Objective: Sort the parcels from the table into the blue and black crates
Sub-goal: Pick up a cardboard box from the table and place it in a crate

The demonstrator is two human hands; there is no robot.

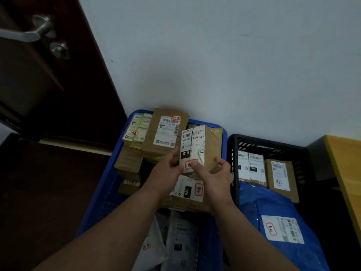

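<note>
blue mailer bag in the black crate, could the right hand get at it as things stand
Probably not yet: the right hand grips the small box together with the left hand. Otherwise the way looks free, as the blue mailer bag lies uncovered on top, just right of that hand.

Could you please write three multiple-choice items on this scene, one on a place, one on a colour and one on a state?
1. Over which crate is the held parcel?
A. the black crate
B. the blue crate
C. neither crate

2. What colour is the large plastic bag in the black crate?
A. blue
B. yellow
C. white

3. How is the held parcel gripped?
A. by the left hand alone
B. by the right hand alone
C. by both hands

Answers: 1 B, it is above the blue crate. 2 A, the bag is blue. 3 C, the left hand and the right hand both hold it.
</note>
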